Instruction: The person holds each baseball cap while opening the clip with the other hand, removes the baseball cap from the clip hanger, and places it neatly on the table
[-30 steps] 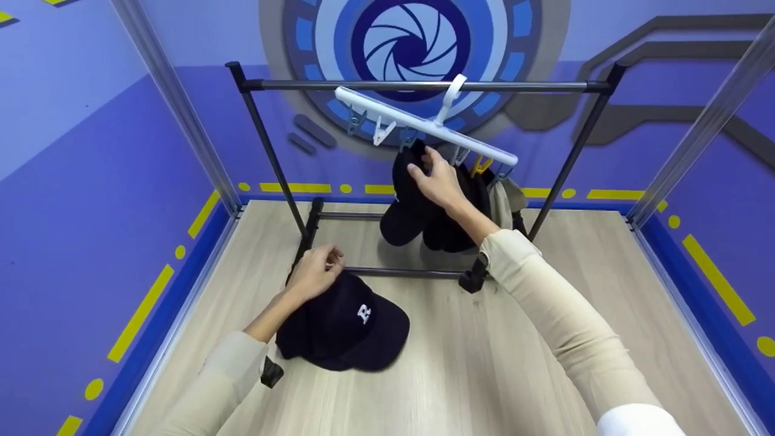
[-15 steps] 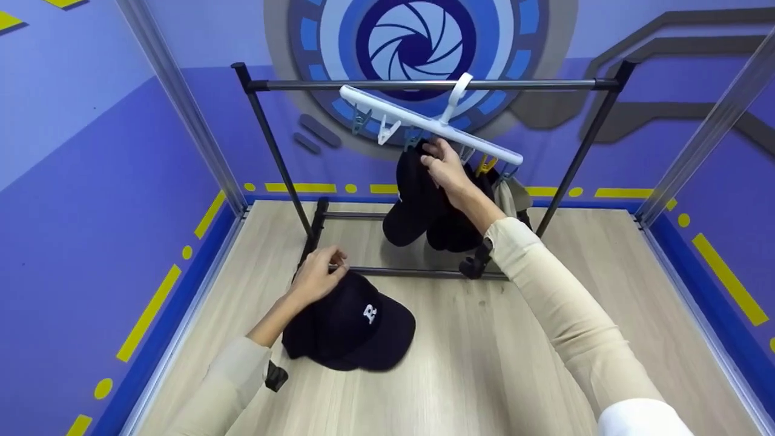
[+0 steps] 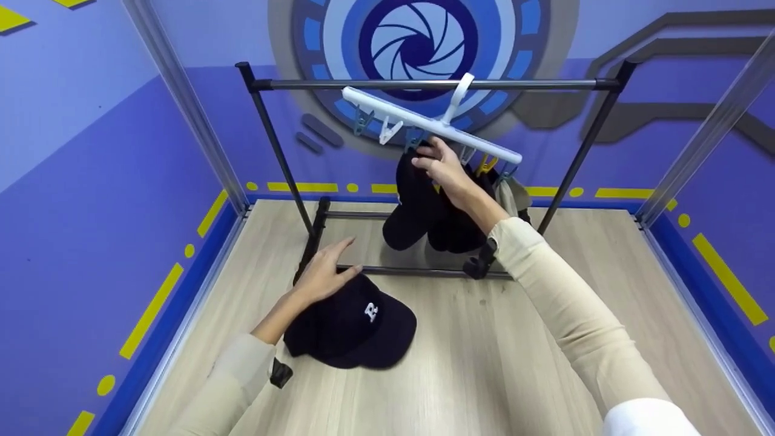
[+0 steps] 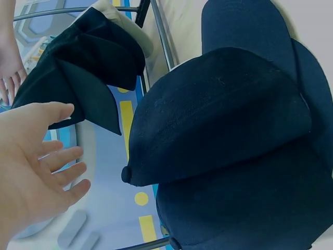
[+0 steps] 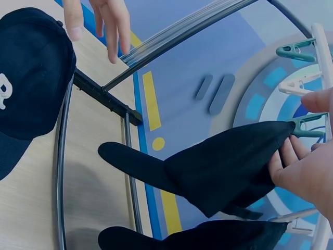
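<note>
In the head view my left hand (image 3: 321, 278), fingers straight and spread, hovers just above the dark caps (image 3: 351, 330) on the wooden floor; the front one bears a white letter. The left wrist view shows these caps (image 4: 218, 114) overlapping, apart from the hand. My right hand (image 3: 451, 172) is up at the white clip hanger (image 3: 393, 111). Its fingers touch the top of a hanging dark cap (image 5: 218, 161) beside a blue-green clip (image 5: 309, 127) that holds the cap, the thumb standing apart from them. More dark caps and a beige one (image 3: 511, 197) hang farther right.
The hanger hooks over the top bar (image 3: 290, 85) of a dark metal rack and tilts down to the right. A white clip (image 3: 389, 130) and another blue-green clip toward its left end hold nothing. The rack's lower bar (image 3: 412, 272) runs behind the floor caps.
My left fingers have gone from curled to straightened and spread above the floor caps. My right thumb and fingers have parted slightly at the hanging cap. The head view has shifted a little.
</note>
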The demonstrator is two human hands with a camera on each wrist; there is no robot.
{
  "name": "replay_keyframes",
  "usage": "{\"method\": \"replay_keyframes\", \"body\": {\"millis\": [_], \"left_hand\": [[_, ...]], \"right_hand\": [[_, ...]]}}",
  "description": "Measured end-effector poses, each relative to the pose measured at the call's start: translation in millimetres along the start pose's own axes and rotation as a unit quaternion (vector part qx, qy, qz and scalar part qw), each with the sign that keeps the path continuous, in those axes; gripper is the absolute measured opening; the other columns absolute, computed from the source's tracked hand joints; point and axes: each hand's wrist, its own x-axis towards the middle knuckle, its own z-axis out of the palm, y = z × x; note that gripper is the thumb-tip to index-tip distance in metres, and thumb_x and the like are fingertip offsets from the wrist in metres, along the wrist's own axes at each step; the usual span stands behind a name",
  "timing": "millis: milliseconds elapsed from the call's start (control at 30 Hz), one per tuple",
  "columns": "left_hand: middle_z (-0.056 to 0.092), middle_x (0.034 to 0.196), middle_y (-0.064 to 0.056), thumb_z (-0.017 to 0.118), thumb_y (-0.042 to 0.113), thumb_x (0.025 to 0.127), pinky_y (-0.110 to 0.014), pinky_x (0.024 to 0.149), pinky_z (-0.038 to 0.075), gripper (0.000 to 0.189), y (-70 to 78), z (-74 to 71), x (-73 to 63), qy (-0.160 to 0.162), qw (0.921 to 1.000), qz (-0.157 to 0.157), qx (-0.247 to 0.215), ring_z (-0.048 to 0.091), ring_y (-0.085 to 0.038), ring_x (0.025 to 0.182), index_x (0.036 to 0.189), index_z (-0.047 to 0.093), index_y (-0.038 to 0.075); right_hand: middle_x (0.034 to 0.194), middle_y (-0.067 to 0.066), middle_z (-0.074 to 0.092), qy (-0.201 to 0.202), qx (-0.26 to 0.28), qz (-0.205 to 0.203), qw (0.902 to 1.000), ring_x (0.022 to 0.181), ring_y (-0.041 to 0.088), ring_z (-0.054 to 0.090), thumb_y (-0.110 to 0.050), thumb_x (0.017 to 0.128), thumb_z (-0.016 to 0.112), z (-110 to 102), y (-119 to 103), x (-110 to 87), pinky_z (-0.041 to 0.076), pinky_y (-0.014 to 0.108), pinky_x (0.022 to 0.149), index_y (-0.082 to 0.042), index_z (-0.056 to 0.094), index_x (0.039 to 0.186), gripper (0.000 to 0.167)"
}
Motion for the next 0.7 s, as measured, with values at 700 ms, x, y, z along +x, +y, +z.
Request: {"method": "replay_keyframes", "body": {"millis": [700], "left_hand": [[0.012, 0.172, -0.013, 0.062, 0.053, 0.097, -0.061, 0.126, 0.002, 0.084, 7.8, 8.0, 26.6, -0.031, 0.9814, 0.069, 0.176, 0.007, -0.036, 0.160, 0.163, 0.026, 0.015]], "right_hand": [[0.105, 0.000, 0.061, 0.071, -0.134, -0.056, 0.9869, 0.100, 0.014, 0.055, -0.035, 0.098, 0.068, -9, -1, -25.9, 0.043, 0.026, 0.090, -0.006, 0.064, 0.117, 0.035]]}}
